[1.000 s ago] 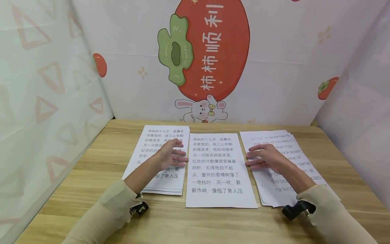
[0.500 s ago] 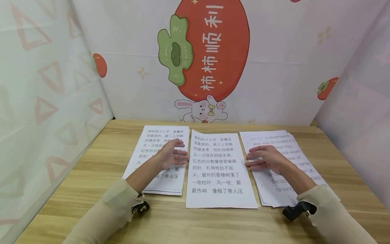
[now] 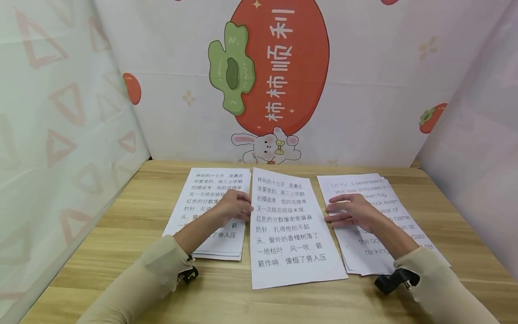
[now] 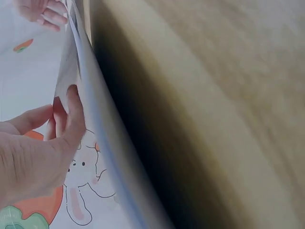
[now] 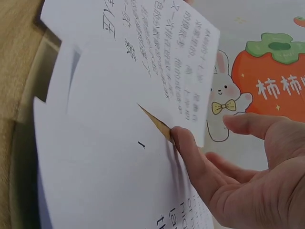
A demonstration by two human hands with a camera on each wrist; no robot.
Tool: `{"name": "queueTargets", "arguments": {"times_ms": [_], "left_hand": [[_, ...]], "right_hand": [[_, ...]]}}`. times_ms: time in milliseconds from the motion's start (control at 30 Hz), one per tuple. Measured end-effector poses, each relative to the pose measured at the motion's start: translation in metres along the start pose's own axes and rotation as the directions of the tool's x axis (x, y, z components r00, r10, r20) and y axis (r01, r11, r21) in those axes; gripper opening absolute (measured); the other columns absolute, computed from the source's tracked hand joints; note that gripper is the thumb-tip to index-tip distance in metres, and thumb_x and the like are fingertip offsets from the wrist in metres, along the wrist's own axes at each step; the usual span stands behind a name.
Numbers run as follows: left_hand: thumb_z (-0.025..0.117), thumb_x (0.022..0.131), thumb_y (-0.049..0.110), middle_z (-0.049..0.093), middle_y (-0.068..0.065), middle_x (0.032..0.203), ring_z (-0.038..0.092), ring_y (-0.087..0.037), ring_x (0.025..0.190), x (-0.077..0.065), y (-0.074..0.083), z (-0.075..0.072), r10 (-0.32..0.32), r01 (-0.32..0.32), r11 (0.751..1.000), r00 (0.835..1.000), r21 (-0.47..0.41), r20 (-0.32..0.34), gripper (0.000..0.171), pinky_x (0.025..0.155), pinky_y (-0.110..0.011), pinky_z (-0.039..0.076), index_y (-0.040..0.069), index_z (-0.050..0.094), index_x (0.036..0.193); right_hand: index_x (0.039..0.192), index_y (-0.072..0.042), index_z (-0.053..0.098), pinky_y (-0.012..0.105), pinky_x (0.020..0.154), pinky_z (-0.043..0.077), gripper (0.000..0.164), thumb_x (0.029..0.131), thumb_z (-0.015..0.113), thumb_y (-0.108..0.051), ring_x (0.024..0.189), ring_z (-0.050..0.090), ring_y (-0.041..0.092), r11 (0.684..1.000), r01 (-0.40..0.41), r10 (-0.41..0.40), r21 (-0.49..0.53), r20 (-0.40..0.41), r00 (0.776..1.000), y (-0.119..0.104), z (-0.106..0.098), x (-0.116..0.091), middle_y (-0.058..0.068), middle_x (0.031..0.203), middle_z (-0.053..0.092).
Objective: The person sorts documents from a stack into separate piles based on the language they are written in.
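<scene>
A white paper sheet (image 3: 285, 229) printed with Chinese text is in the middle of the head view, tilted with its left side raised off the table. My left hand (image 3: 230, 208) pinches its left edge between thumb and fingers, as the left wrist view also shows with the hand (image 4: 38, 148) at the paper edge. By the sheet's right edge is my right hand (image 3: 354, 209), over the stack of English-text sheets (image 3: 356, 184). In the right wrist view, this hand (image 5: 248, 181) has thumb and fingers apart, a fingertip right at the paper.
To the left lies another stack of Chinese-text sheets (image 3: 216, 180), partly covered by the left hand. Wood-grain table (image 3: 218, 297) lies under everything. A white cloth backdrop (image 3: 170, 126) with persimmon and rabbit drawings rises behind, and side cloths flank the table.
The left hand has taken hold of the middle sheet's left edge and raised it; the sheet's near edge has swung toward me and tilted. The right hand has barely moved.
</scene>
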State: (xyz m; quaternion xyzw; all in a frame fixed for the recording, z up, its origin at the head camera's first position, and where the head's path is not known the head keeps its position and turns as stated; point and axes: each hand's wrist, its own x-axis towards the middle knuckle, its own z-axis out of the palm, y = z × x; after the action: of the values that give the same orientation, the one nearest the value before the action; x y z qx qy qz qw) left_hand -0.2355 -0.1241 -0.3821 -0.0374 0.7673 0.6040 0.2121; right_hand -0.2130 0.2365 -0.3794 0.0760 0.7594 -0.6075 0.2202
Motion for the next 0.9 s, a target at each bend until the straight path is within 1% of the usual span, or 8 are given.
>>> {"name": "queueTargets", "arguments": {"times_ms": [167, 267, 333, 367, 533, 600, 767, 900], "left_hand": [[0.063, 0.095, -0.010, 0.066, -0.013, 0.101, 0.070, -0.021, 0.085, -0.002, 0.002, 0.001, 0.051, -0.050, 0.996, 0.999, -0.079, 0.009, 0.021, 0.081, -0.034, 0.065, -0.005, 0.063, 0.115], [0.061, 0.096, -0.010, 0.067, -0.012, 0.103, 0.070, -0.021, 0.089, -0.002, 0.004, 0.001, 0.069, -0.066, 0.991, 0.997, -0.117, 0.019, 0.024, 0.083, -0.034, 0.064, -0.005, 0.063, 0.119], [0.061, 0.097, -0.009, 0.066, -0.011, 0.104, 0.070, -0.021, 0.090, -0.001, 0.004, 0.000, 0.067, -0.066, 0.989, 0.998, -0.133, 0.008, 0.025, 0.082, -0.034, 0.064, -0.005, 0.063, 0.121], [0.061, 0.097, -0.008, 0.066, -0.011, 0.104, 0.070, -0.021, 0.090, -0.001, 0.004, -0.001, 0.063, -0.063, 0.988, 0.998, -0.139, -0.003, 0.026, 0.082, -0.034, 0.064, -0.004, 0.063, 0.122], [0.061, 0.099, -0.003, 0.068, -0.012, 0.105, 0.072, -0.022, 0.088, -0.001, 0.004, -0.007, 0.047, -0.053, 0.989, 0.998, -0.137, -0.048, 0.027, 0.080, -0.034, 0.065, -0.002, 0.061, 0.126], [0.062, 0.099, -0.001, 0.070, -0.013, 0.104, 0.072, -0.022, 0.085, -0.002, 0.004, -0.011, 0.041, -0.046, 0.991, 0.998, -0.124, -0.046, 0.030, 0.078, -0.033, 0.065, -0.001, 0.059, 0.128], [0.064, 0.095, -0.005, 0.071, -0.016, 0.103, 0.073, -0.022, 0.073, -0.003, 0.002, -0.019, 0.028, -0.029, 0.994, 1.000, -0.104, -0.011, 0.045, 0.070, -0.034, 0.066, 0.001, 0.053, 0.138], [0.067, 0.092, -0.009, 0.069, -0.019, 0.108, 0.074, -0.023, 0.072, -0.005, 0.003, -0.023, 0.010, -0.008, 0.996, 1.000, -0.089, 0.025, 0.057, 0.071, -0.036, 0.066, 0.002, 0.048, 0.145]], "right_hand": [[0.147, 0.012, 0.041, 0.033, 0.083, 0.065, 0.060, 0.099, 0.068, -0.013, 0.096, 0.076, 0.024, 0.991, 0.062, -0.065, -0.120, -0.023, 0.998, -0.001, 0.003, 0.000, 0.023, 0.119, 0.072], [0.148, 0.012, 0.040, 0.032, 0.083, 0.064, 0.063, 0.098, 0.070, -0.013, 0.094, 0.075, 0.022, 0.987, 0.064, -0.067, -0.146, -0.018, 0.998, -0.002, 0.006, 0.000, 0.022, 0.119, 0.071], [0.147, 0.013, 0.040, 0.033, 0.082, 0.065, 0.063, 0.097, 0.070, -0.011, 0.091, 0.074, 0.021, 0.987, 0.060, -0.061, -0.148, -0.002, 0.998, -0.002, 0.007, 0.000, 0.020, 0.115, 0.072], [0.145, 0.013, 0.042, 0.033, 0.080, 0.065, 0.060, 0.097, 0.070, -0.009, 0.090, 0.074, 0.021, 0.988, 0.056, -0.056, -0.142, 0.003, 0.998, -0.002, 0.007, 0.000, 0.019, 0.112, 0.072], [0.123, 0.011, 0.055, 0.037, 0.079, 0.066, 0.028, 0.099, 0.064, -0.002, 0.084, 0.073, 0.022, 0.992, 0.076, -0.071, -0.097, 0.049, 0.996, -0.004, 0.009, 0.000, 0.013, 0.097, 0.070], [0.118, 0.009, 0.057, 0.037, 0.080, 0.066, 0.022, 0.099, 0.063, -0.002, 0.084, 0.071, 0.021, 0.992, 0.086, -0.081, -0.091, 0.052, 0.995, -0.005, 0.011, 0.001, 0.012, 0.096, 0.068], [0.118, 0.008, 0.058, 0.034, 0.077, 0.065, 0.024, 0.099, 0.064, -0.005, 0.083, 0.066, 0.019, 0.989, 0.108, -0.106, -0.098, 0.026, 0.994, -0.009, 0.018, 0.005, 0.010, 0.097, 0.064], [0.119, 0.007, 0.058, 0.031, 0.074, 0.065, 0.025, 0.099, 0.064, -0.006, 0.084, 0.066, 0.017, 0.989, 0.126, -0.124, -0.077, 0.023, 0.992, -0.014, 0.023, 0.009, 0.008, 0.098, 0.065]]}}
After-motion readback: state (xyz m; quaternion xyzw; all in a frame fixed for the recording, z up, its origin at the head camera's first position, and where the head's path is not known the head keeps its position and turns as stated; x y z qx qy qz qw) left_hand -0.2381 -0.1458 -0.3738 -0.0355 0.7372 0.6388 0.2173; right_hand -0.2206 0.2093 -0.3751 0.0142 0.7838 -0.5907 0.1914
